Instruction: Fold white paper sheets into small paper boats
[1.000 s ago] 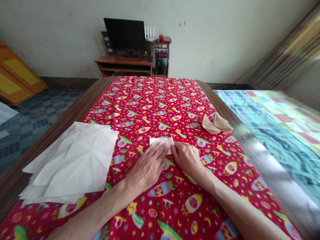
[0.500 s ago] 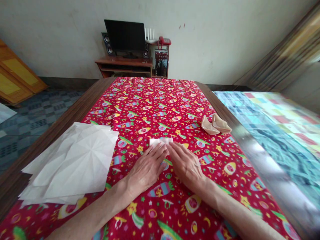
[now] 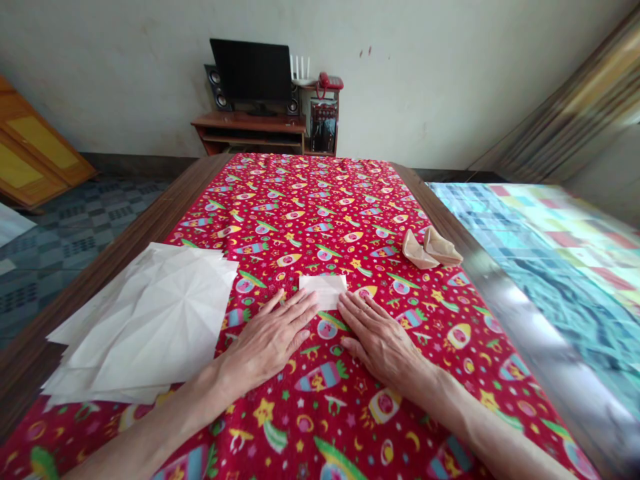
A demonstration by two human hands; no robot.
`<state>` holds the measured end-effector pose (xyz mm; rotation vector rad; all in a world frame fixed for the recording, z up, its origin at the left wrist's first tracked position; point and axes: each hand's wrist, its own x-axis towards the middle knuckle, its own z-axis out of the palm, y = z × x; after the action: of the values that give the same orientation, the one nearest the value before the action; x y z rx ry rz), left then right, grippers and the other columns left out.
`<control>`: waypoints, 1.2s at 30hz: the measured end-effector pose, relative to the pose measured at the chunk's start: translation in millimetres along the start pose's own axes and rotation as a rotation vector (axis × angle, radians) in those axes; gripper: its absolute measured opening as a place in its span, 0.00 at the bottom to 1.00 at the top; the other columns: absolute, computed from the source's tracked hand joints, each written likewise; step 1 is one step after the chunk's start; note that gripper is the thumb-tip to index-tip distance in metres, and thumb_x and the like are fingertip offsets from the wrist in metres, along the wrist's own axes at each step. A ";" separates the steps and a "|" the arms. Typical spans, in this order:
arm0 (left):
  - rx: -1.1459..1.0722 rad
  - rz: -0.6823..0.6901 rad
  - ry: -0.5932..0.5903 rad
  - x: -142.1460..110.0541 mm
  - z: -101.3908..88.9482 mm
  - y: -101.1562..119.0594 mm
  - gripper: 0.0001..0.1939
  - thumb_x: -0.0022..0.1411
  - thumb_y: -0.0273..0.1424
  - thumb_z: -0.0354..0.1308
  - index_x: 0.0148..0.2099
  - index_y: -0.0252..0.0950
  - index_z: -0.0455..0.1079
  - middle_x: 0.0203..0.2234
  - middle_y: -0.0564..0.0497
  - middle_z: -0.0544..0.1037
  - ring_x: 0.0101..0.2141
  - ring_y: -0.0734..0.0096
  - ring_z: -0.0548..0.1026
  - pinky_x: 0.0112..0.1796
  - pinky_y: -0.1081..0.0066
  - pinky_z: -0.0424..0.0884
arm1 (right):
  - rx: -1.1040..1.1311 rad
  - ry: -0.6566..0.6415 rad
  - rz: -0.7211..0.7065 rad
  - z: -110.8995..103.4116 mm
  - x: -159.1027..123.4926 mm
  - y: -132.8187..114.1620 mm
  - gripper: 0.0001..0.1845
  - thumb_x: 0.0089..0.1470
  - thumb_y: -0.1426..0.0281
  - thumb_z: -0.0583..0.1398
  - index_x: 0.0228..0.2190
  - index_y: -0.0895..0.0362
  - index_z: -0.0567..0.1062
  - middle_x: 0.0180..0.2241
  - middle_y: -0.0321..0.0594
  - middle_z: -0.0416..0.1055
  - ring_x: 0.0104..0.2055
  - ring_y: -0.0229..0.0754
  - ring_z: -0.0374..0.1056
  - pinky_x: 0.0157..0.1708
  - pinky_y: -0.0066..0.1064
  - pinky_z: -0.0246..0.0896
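Note:
A small folded white paper (image 3: pixel 324 288), rectangular and flat, lies on the red patterned cloth (image 3: pixel 315 220) in front of me. My left hand (image 3: pixel 273 333) lies flat with fingers stretched, its fingertips over the paper's lower left part. On the other side my right hand (image 3: pixel 377 330) is also flat and open, its fingertips at the paper's right edge. To the left of my left hand is a stack of creased white paper sheets (image 3: pixel 170 327), the top one marked with radiating fold lines.
Two folded beige paper shapes (image 3: pixel 431 250) stand near the cloth's right side. The wooden table edge (image 3: pixel 135 240) borders the cloth. A bed (image 3: pixel 540 267) adjoins at the right. Behind are a monitor (image 3: pixel 253 73) and a red telephone (image 3: pixel 330 82) on a desk.
My hands have moved apart and slightly toward me, the left one to the left. More of the folded paper now shows between them.

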<state>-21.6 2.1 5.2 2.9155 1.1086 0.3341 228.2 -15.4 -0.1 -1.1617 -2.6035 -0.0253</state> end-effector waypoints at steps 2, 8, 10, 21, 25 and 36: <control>0.005 -0.009 0.017 -3.1 -0.7 1.1 0.22 0.69 0.32 0.43 0.64 0.39 0.54 0.63 0.50 0.58 0.62 0.67 0.55 0.62 0.58 0.52 | -0.017 0.027 0.014 -2.7 4.1 -2.5 0.25 0.64 0.64 0.48 0.57 0.63 0.64 0.58 0.50 0.62 0.62 0.48 0.55 0.60 0.47 0.53; 0.026 -0.020 0.099 19.8 8.2 12.7 0.21 0.69 0.31 0.43 0.59 0.27 0.62 0.58 0.40 0.65 0.61 0.60 0.59 0.59 0.58 0.60 | -0.089 0.107 -0.008 2.5 29.5 -8.3 0.20 0.64 0.70 0.47 0.46 0.64 0.74 0.47 0.52 0.73 0.53 0.47 0.67 0.59 0.42 0.56; 0.034 -0.024 0.086 30.2 11.2 13.0 0.23 0.69 0.33 0.43 0.62 0.25 0.57 0.61 0.38 0.61 0.62 0.58 0.56 0.60 0.58 0.58 | -0.056 0.102 -0.029 7.1 35.8 -5.9 0.20 0.63 0.71 0.47 0.50 0.64 0.71 0.51 0.52 0.69 0.57 0.47 0.63 0.60 0.42 0.55; 0.093 -0.118 0.054 26.8 14.3 3.1 0.27 0.69 0.38 0.42 0.64 0.28 0.53 0.64 0.39 0.53 0.64 0.55 0.50 0.61 0.49 0.50 | -0.047 0.014 0.083 13.5 26.6 9.7 0.28 0.63 0.62 0.50 0.58 0.67 0.61 0.62 0.55 0.54 0.65 0.50 0.47 0.62 0.44 0.50; 0.102 -0.114 0.057 18.4 11.0 1.5 0.26 0.69 0.37 0.42 0.63 0.29 0.55 0.64 0.39 0.54 0.64 0.57 0.50 0.62 0.49 0.47 | -0.074 0.002 0.097 11.1 24.6 5.9 0.28 0.63 0.61 0.49 0.58 0.68 0.62 0.61 0.55 0.55 0.64 0.52 0.49 0.61 0.46 0.51; 0.130 -0.056 -0.005 -14.5 0.4 11.5 0.25 0.69 0.35 0.43 0.65 0.33 0.52 0.63 0.45 0.57 0.62 0.60 0.55 0.59 0.53 0.54 | -0.115 -0.001 0.037 4.0 2.0 0.9 0.30 0.63 0.60 0.50 0.58 0.68 0.61 0.60 0.55 0.57 0.63 0.53 0.51 0.61 0.47 0.52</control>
<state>-24.6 -16.0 2.9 2.9863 1.2547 0.2636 226.6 -12.8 -3.5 -1.2487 -2.6104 -0.1685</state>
